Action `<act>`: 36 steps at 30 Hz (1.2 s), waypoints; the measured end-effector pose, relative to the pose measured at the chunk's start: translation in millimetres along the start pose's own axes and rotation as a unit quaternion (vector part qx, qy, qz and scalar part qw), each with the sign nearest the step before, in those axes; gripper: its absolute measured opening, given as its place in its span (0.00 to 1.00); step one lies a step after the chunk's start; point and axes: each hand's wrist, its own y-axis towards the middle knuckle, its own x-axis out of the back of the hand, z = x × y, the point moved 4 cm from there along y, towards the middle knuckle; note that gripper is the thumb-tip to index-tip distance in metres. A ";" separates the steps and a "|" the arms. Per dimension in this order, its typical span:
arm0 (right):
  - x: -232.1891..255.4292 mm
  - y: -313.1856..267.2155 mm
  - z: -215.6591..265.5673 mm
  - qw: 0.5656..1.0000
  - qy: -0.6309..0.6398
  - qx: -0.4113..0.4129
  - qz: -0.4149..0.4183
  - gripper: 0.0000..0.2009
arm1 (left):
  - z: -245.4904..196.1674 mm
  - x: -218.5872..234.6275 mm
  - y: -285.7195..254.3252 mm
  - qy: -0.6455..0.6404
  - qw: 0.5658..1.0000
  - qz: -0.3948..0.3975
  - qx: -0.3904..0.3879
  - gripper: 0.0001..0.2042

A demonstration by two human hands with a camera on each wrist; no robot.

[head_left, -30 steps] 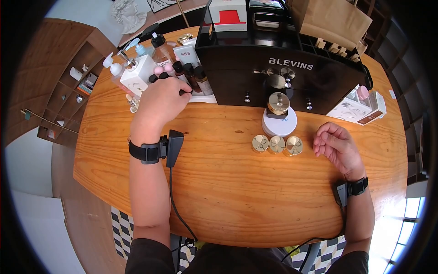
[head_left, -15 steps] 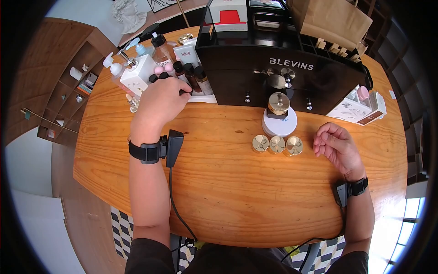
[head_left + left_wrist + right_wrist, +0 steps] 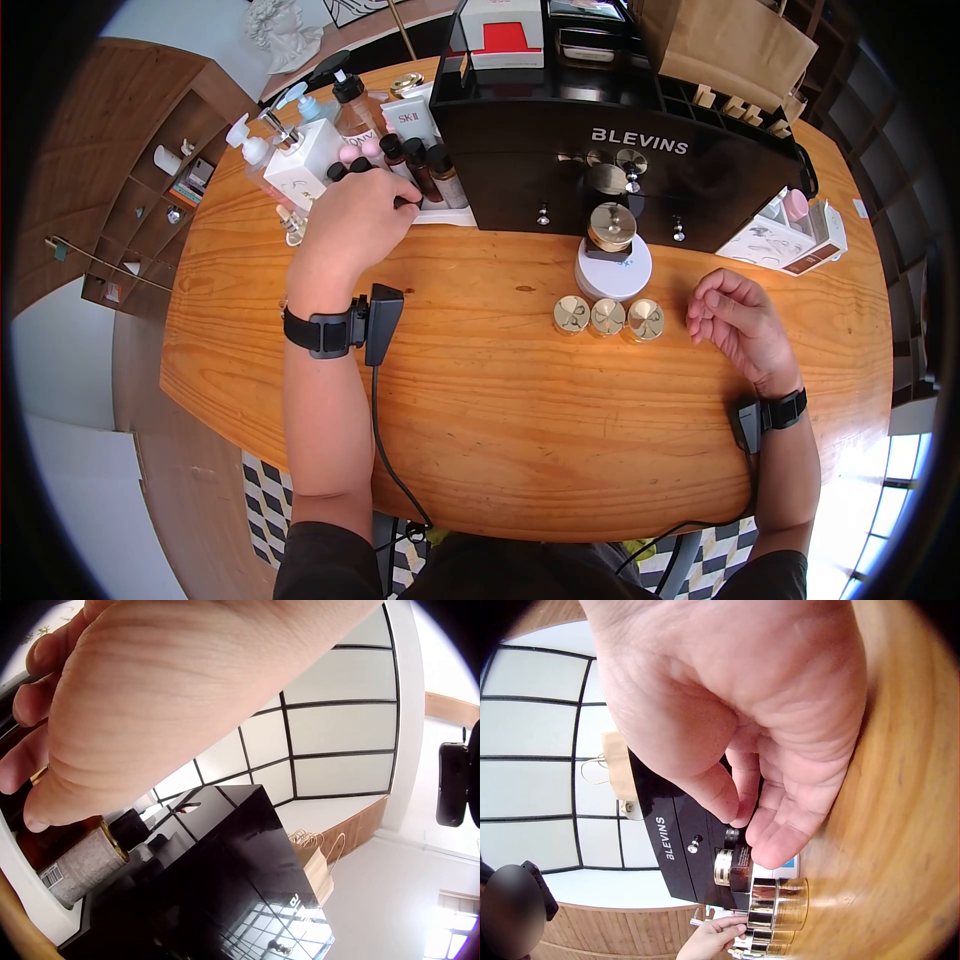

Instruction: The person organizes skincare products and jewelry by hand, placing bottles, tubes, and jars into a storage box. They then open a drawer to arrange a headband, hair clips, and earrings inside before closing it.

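My left hand [image 3: 358, 222] reaches into a white tray [image 3: 455, 217] of bottles at the left, its thumb and fingers closed around a dark-capped bottle [image 3: 402, 203]. Most of that bottle is hidden by the hand. Right beside it stand brown bottles with black caps [image 3: 440, 158]. In the left wrist view, a grey-labelled bottle [image 3: 84, 868] lies just past the thumb. Loosely curled, my right hand [image 3: 738, 318] rests at the table's right with nothing in it. To its left is a row of three gold-lidded jars [image 3: 607, 317].
A black BLEVINS drawer cabinet [image 3: 510, 165] stands at the back. Before it, a gold-lidded square jar [image 3: 611, 226] sits on a round white container [image 3: 613, 275]. Pump bottles [image 3: 303, 165] crowd the left, and a white box [image 3: 785, 240] stands at the right. Cables run from both wrists.
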 end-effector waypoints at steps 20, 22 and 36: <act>0.5 0.2 -0.4 1.000 0.005 -0.002 -0.004 0.06 | -1.7 -3.1 0.2 0.005 1.000 0.016 -0.003 0.11; 1.3 0.3 -0.8 1.000 0.004 -0.002 0.000 0.06 | -0.9 -5.8 1.2 -0.001 1.000 0.021 -0.009 0.11; 0.5 0.3 -0.6 1.000 0.001 -0.001 -0.002 0.06 | -0.5 -11.5 2.5 -0.005 1.000 0.009 -0.024 0.15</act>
